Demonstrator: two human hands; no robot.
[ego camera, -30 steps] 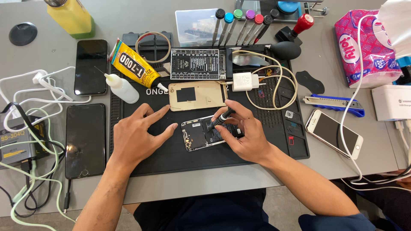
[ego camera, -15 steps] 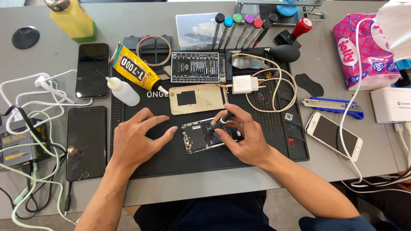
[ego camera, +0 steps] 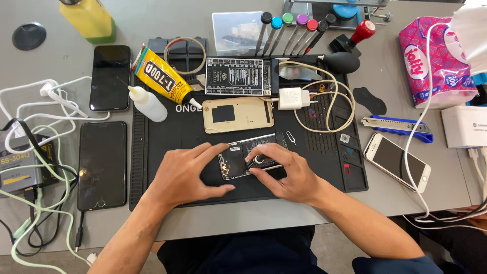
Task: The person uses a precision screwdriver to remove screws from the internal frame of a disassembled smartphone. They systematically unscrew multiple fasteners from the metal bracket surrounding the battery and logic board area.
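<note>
An opened phone body with its insides showing lies on the black work mat. My left hand rests flat on the mat, its index finger touching the phone's left end. My right hand covers the phone's right half and pinches a small screwdriver with a black knurled cap, held upright over the phone. A gold back cover lies just beyond the phone.
A yellow glue tube, a small white bottle, a circuit board, a white charger with coiled cable, a row of screwdrivers, three dark phones at left, a white phone and a blue knife at right.
The view has shifted slightly. My right hand has closed in over the phone and the screwdriver now stands upright on it; my left hand has barely moved.
</note>
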